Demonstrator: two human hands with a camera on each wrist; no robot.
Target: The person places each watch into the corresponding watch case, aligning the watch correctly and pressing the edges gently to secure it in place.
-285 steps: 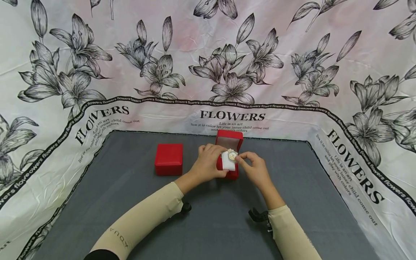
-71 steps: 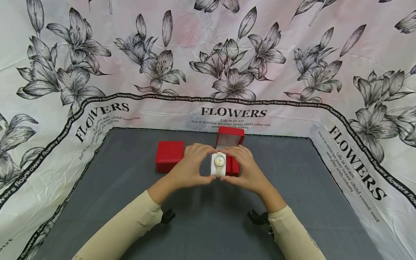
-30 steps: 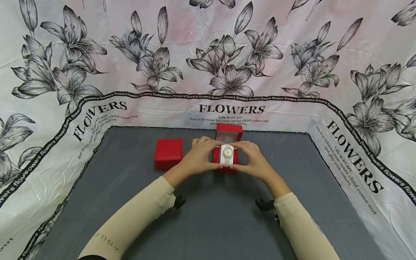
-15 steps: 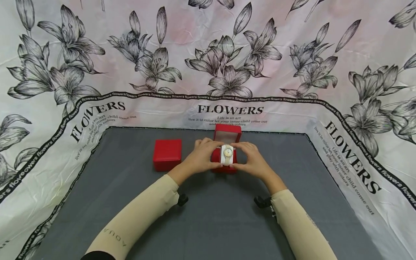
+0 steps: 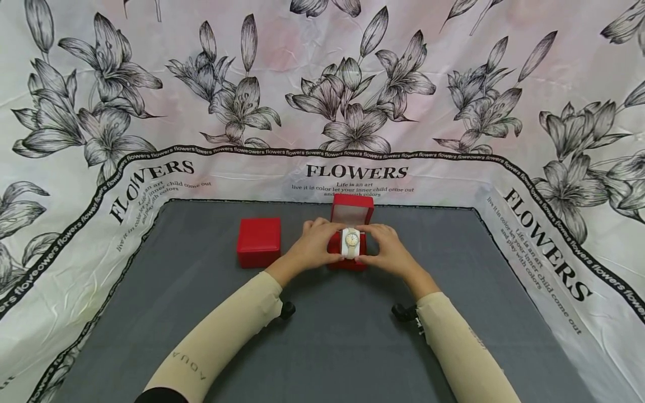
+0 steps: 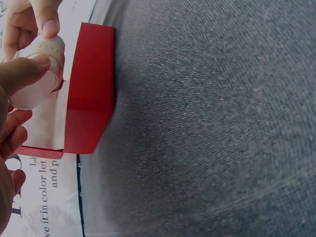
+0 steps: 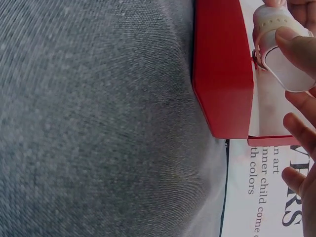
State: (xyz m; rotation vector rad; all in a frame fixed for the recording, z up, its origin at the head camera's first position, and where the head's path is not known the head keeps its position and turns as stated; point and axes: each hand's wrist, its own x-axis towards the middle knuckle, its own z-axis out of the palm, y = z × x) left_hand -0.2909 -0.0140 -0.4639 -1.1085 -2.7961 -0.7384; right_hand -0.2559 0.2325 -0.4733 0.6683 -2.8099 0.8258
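Observation:
A wristwatch (image 5: 352, 239) with a pale strap is wrapped round a white cushion (image 5: 345, 246). Both hands hold this cushion over an open red watch box (image 5: 354, 266), whose lid stands raised behind. From the left side my left hand (image 5: 317, 244) pinches it between thumb and fingers. Opposite, my right hand (image 5: 390, 249) grips the other side the same way. In the left wrist view the thumb (image 6: 29, 71) presses the cushion's end beside the strap (image 6: 48, 48). The right wrist view shows the right thumb (image 7: 298, 47) on the cushion, above the red box wall (image 7: 222, 74).
A second red box (image 5: 259, 242), lid down, sits to the left of the open one. Grey cloth (image 5: 327, 347) covers the table. Behind it rises a white sheet (image 5: 242, 179) printed with flowers and lettering.
Earlier the right fingers were at the watch's edge while the left hand held the cushion. Later both hands held it left of the box's middle; now it is centred over the box.

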